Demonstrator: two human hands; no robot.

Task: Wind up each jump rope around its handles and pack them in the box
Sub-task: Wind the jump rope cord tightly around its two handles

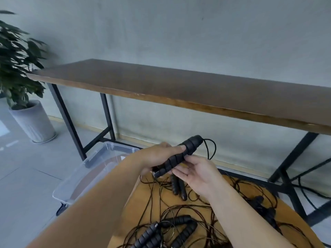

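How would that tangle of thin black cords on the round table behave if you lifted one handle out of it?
Probably floppy: the cords lie in loose overlapping loops on the round table. Lifting a loose handle would likely drag neighbouring loops along, since they cross. The handles look ribbed and foam-like, so likely grippy and light.

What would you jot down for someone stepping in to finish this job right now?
Left hand grips the wound handles; a last loop of cord is loose at the far end. Right hand is open, fingers touching the bundle's near end. Clear box sits on the floor at left; its contents can't be seen. Left: tuck that loop, box the bundle, then wind the loose ropes tangled on the round table.
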